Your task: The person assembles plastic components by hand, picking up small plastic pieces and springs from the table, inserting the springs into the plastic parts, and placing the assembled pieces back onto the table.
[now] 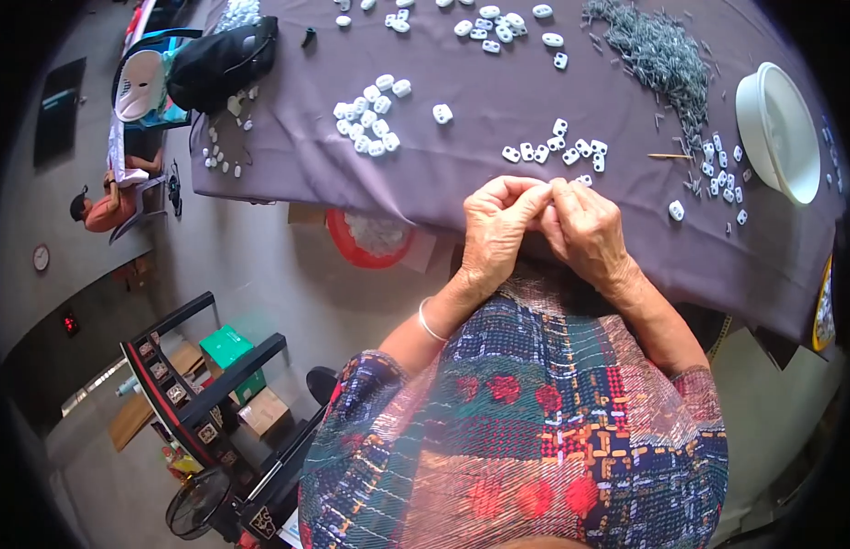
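At the near edge of the cloth-covered table, my left hand (496,227) and my right hand (588,229) meet, fingertips pinched together. Whatever they hold is hidden by the fingers. Just beyond them lies a loose group of small white plastic pieces with dark holes (541,153). Farther left is a cluster of rounded white pieces (365,117), with a single white piece (442,113) to its right. A heap of thin grey pins or screws (658,55) spreads over the far right. Near it rest a thin yellowish stick (668,156) and more small white pieces (720,174).
A white plastic tub (747,137) stands at the table's right. A black bag (225,69) lies at the far left corner. Under the near edge, a red basin (344,249) holds pale pieces. Another person (112,209) sits off to the left. A fan (198,503) is at lower left.
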A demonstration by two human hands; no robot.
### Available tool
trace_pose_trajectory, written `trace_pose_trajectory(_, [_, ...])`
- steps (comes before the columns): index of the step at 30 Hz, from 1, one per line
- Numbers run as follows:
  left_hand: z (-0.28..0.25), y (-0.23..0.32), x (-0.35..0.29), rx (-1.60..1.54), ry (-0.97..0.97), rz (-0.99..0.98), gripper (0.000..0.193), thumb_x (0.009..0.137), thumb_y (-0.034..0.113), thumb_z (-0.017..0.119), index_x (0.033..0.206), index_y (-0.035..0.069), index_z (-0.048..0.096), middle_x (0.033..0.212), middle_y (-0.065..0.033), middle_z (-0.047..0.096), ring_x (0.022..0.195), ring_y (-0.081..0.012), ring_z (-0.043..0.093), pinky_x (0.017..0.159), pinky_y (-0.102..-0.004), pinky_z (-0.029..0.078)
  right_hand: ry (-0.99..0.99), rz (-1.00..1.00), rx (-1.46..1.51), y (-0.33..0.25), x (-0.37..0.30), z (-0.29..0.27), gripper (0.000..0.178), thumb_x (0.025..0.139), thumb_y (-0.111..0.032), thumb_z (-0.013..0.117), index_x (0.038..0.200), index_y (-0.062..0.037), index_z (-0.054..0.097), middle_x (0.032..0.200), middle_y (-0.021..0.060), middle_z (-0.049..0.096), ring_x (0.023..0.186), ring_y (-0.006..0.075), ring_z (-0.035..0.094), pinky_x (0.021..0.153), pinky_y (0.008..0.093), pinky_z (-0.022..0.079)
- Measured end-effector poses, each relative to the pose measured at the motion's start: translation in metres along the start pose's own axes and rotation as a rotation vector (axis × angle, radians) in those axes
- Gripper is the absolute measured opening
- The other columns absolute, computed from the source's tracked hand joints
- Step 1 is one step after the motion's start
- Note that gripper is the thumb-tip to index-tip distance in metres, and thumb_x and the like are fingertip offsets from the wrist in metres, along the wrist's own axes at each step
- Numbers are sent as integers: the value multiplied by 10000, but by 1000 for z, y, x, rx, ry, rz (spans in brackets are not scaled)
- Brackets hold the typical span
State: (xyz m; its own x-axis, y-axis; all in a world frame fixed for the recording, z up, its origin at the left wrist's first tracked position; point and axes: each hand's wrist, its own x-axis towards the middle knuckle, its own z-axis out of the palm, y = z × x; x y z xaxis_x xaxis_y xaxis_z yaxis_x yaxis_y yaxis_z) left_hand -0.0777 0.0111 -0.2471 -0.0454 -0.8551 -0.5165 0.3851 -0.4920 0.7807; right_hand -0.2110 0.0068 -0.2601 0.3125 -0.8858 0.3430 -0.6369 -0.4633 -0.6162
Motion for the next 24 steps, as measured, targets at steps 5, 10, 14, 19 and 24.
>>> trace_pose_trajectory(5, [-6,19,10,278,79,379,74,825,10,609,893,-12,591,836,-49,624,760,-97,599,633,-207,499,86,51,204,-3,4,-9,372,721,-32,658,1069,24,538,670,84,533,510,173,509,492,292,440])
trace_pose_trajectory(10, [-47,39,81,1285,229,1274,185,667,16,671,830,88,622,800,-41,609,754,-214,573,687,-334,453,212,-15,113,4,18,-12,316,728,-5,645,1030,29,557,696,83,559,522,161,526,501,279,449])
trace_pose_trajectory(14, [-69,60,89,1528,316,1265,208,647,89,687,847,116,634,872,-39,598,876,-230,551,811,-382,401,280,6,37,18,16,-13,233,731,35,620,960,43,575,752,123,596,590,208,580,539,305,476])
trace_pose_trajectory(19, [-89,85,88,1735,574,1138,264,669,97,673,931,128,652,1009,-57,578,1033,-249,486,896,-384,370,268,60,16,29,10,-19,188,740,61,594,927,49,582,774,154,599,645,265,598,583,319,486])
trace_pose_trajectory(24, [-50,86,123,1425,370,1141,288,709,89,689,993,97,642,1064,-92,574,1074,-266,463,928,-373,361,269,139,29,30,9,-19,199,736,66,592,934,41,584,754,140,600,615,255,592,563,320,480])
